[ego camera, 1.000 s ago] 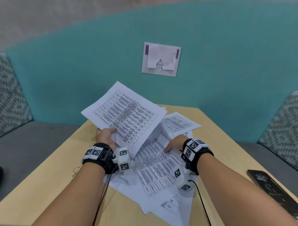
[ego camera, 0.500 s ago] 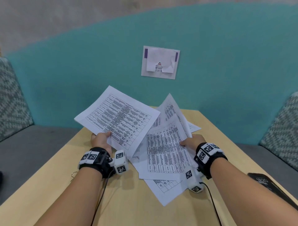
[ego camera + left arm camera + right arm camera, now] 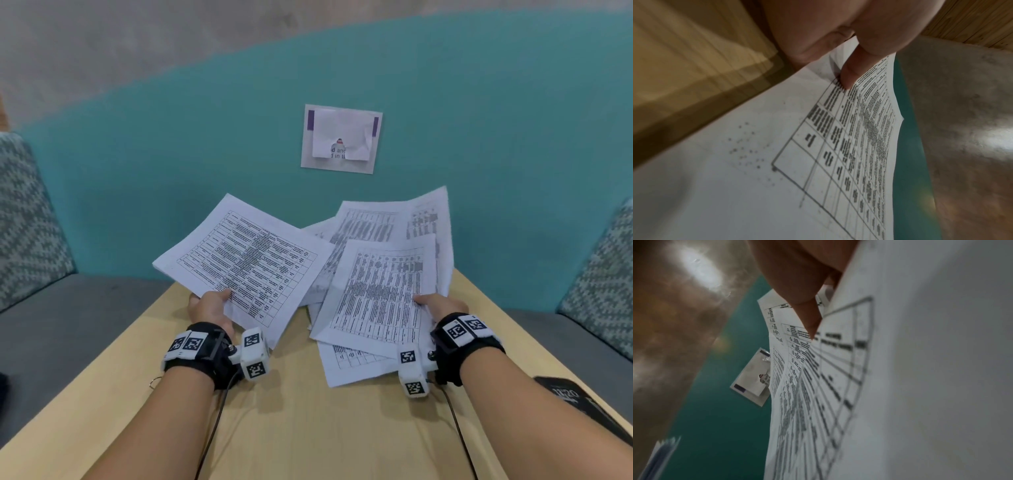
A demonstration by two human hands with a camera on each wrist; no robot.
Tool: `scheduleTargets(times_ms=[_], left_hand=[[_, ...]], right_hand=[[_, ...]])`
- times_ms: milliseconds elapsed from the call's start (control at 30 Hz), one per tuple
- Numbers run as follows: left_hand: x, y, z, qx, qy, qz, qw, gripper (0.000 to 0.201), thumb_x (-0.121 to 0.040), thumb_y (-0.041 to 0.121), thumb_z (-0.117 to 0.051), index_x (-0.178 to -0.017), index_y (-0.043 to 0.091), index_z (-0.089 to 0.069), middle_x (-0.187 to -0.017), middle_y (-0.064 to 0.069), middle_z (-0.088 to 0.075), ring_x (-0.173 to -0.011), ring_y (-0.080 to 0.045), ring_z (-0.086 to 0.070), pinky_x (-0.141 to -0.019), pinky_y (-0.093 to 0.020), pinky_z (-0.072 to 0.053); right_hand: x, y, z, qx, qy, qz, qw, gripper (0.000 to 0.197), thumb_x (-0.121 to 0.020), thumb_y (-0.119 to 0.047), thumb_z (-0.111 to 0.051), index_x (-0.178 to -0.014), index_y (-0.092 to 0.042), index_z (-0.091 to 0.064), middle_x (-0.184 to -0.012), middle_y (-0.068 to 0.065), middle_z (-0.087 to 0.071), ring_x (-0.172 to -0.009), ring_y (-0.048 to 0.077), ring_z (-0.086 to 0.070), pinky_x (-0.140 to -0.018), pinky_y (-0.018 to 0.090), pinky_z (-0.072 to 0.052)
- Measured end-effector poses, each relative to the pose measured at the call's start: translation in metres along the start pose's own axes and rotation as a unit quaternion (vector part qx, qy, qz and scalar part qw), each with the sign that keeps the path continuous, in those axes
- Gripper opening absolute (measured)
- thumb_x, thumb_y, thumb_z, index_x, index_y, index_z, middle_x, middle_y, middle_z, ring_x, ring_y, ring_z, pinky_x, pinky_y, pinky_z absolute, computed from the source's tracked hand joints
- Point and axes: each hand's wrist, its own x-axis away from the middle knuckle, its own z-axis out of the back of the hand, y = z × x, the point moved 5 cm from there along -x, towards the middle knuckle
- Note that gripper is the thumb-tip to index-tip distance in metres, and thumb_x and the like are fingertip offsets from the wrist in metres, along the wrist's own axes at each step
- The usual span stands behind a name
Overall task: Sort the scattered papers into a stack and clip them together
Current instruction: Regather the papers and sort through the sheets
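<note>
My left hand (image 3: 210, 305) pinches a printed table sheet (image 3: 246, 267) by its near edge and holds it above the wooden table (image 3: 291, 428); the left wrist view shows the thumb (image 3: 851, 76) pressed on top of that sheet (image 3: 777, 162). My right hand (image 3: 435, 305) grips a loose fan of several printed sheets (image 3: 380, 291) by their right edge, lifted off the table and splayed at different angles. In the right wrist view the thumb (image 3: 809, 321) lies on these sheets (image 3: 900, 386). A wire clip (image 3: 154, 381) lies on the table by my left wrist.
A black phone (image 3: 579, 404) lies at the table's right edge. A teal padded wall with a taped notice (image 3: 342, 138) stands behind the table. Grey bench seats with patterned cushions (image 3: 30, 219) flank both sides.
My right hand has gathered the sheets off the table and lifted them. The left hand keeps its sheet raised, shifted slightly left.
</note>
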Motion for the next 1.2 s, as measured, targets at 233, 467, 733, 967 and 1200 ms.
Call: scheduleTargets(times_ms=[233, 467, 733, 967, 1200], left_hand=[[-0.006, 0.0, 0.001, -0.023, -0.009, -0.024, 0.999, 0.05, -0.086, -0.016, -0.052, -0.121, 0.019, -0.056, -0.119, -0.006, -0.065, -0.113, -0.035, -0.062, -0.1, -0.061, -0.05], [-0.008, 0.007, 0.006, -0.115, 0.0, -0.017, 0.993, 0.042, -0.087, -0.016, -0.048, -0.114, 0.016, -0.054, -0.118, -0.007, -0.062, -0.108, -0.034, -0.055, -0.103, -0.061, -0.043], [-0.021, 0.003, -0.004, -0.19, -0.075, 0.004, 0.979, 0.054, -0.084, -0.02, -0.05, -0.131, 0.007, -0.056, -0.13, -0.015, -0.065, -0.115, -0.039, -0.06, -0.104, -0.061, -0.048], [-0.009, -0.007, -0.016, -0.277, -0.123, 0.011, 0.953, 0.06, -0.09, -0.019, -0.051, -0.146, 0.001, -0.043, -0.156, -0.015, -0.042, -0.144, -0.037, -0.038, -0.106, -0.04, -0.035], [-0.011, -0.009, -0.015, -0.331, -0.121, 0.0, 0.936, 0.055, -0.091, -0.017, -0.053, -0.143, -0.003, -0.043, -0.157, -0.016, -0.039, -0.139, -0.037, -0.039, -0.115, -0.052, -0.033]], right_hand=[[-0.071, 0.015, 0.01, -0.134, 0.01, -0.025, 0.991, 0.075, -0.043, -0.038, -0.091, -0.11, -0.013, -0.068, -0.102, 0.011, -0.072, -0.091, 0.037, -0.071, -0.091, 0.055, -0.056], [-0.099, 0.012, 0.02, -0.231, 0.011, -0.043, 0.972, 0.061, -0.047, -0.028, -0.092, -0.104, -0.016, -0.071, -0.095, 0.007, -0.077, -0.081, 0.038, -0.074, -0.084, 0.063, -0.056], [-0.084, -0.023, 0.03, -0.213, -0.055, 0.011, 0.976, 0.026, -0.085, -0.032, -0.071, -0.103, -0.016, -0.063, -0.138, 0.014, -0.062, -0.123, 0.035, -0.062, -0.101, 0.047, -0.052], [-0.059, -0.041, 0.03, -0.285, -0.071, -0.008, 0.956, 0.04, -0.075, -0.011, -0.081, -0.114, -0.009, -0.071, -0.109, 0.014, -0.077, -0.086, 0.035, -0.077, -0.083, 0.052, -0.061], [-0.035, -0.076, 0.024, -0.311, -0.107, 0.023, 0.944, 0.021, -0.085, -0.016, -0.076, -0.103, -0.006, -0.074, -0.097, 0.011, -0.079, -0.086, 0.03, -0.078, -0.092, 0.051, -0.058]])
